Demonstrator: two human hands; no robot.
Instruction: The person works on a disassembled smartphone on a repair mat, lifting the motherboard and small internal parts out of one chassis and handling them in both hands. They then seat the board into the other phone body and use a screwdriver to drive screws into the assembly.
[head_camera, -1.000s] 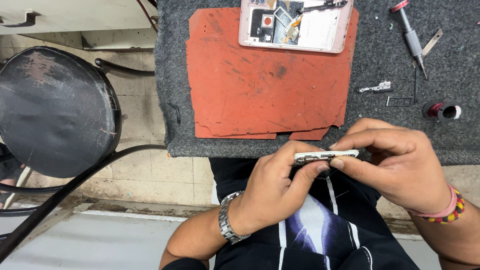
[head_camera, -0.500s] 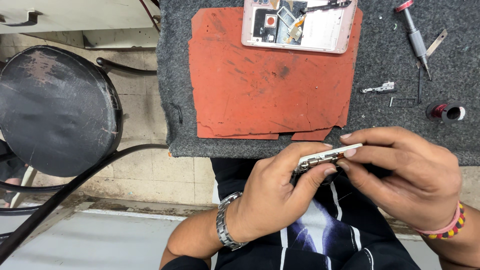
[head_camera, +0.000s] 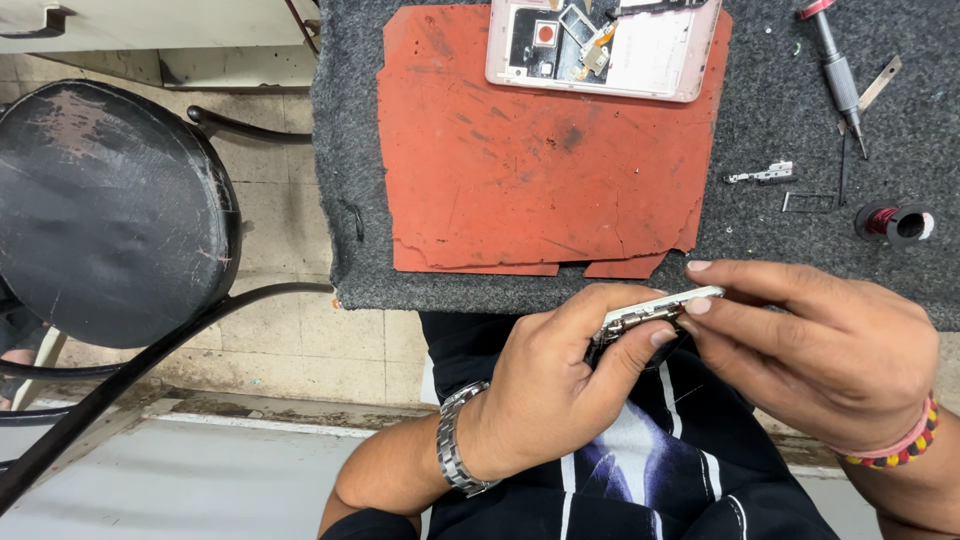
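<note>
Both hands on one part: a thin silver phone frame piece (head_camera: 655, 312), held edge-on just off the near edge of the bench, over the person's lap. Left hand (head_camera: 560, 385) grips it from below and left, thumb pressed against its edge, fingers curled under. Right hand (head_camera: 810, 345) pinches the right end, index finger laid along the top edge, thumb tip against the side. Part tilts slightly up to the right. Can't tell what's on its far face.

Left wrist carries a metal-link watch (head_camera: 458, 452); right wrist a beaded bracelet (head_camera: 895, 442).

Ahead of the hands: grey felt bench cover (head_camera: 800, 240), with a worn red rubber mat (head_camera: 520, 160) on it. At the mat's far edge, an opened pink-cased phone (head_camera: 640, 50), internals exposed. Right of the mat: screwdriver (head_camera: 835, 70) with red cap, a small metal bracket (head_camera: 762, 174), a thin rectangular frame part (head_camera: 808, 202), and a spool of red wire (head_camera: 893, 222), all lying apart from each other.

Left of the bench: black round stool (head_camera: 100, 210), scuffed seat.
</note>
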